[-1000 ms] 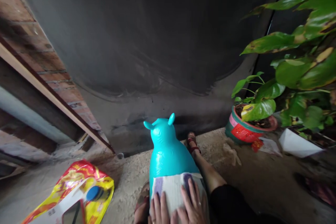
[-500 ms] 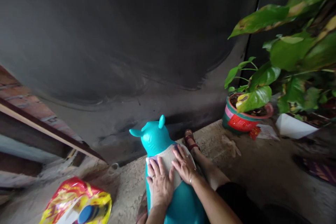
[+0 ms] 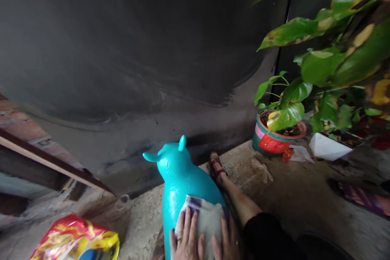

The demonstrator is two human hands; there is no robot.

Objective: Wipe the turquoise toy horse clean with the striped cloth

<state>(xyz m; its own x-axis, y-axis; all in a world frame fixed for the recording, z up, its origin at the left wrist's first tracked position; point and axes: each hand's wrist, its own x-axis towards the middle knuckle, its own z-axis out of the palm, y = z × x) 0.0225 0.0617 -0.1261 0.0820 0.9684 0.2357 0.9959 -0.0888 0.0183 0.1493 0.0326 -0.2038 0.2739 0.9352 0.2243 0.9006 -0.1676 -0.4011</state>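
1. The toy animal (image 3: 189, 178) was smooth, glossy teal, with a rounded body, a bulbous head and two tapered ears; small creases caught the light around its neck.
2. It stood on rough, gritty concrete floor (image 3: 141, 215), in front of you at the lower middle, near your sandalled right foot (image 3: 215, 166).
3. Its head pointed away from you, toward the dark, streaked panel (image 3: 152, 48); its long axis ran forward from you, leaning slightly left.
4. Your cloth (image 3: 210, 219) was soft, matte and pale grey, with purple patches near its edge, and draped over the curved back.
5. Your left hand (image 3: 186, 239) lay flat on it, fingers extended; your right hand (image 3: 230, 245) rested on its right part, fingers out and thumb apart. Neither was clenched.
6. Half a second earlier, the cloth reached up just behind the head and your forearms showed. You had since drawn cloth and hands back toward yourself, baring the teal shoulders; your forearms had left the view.
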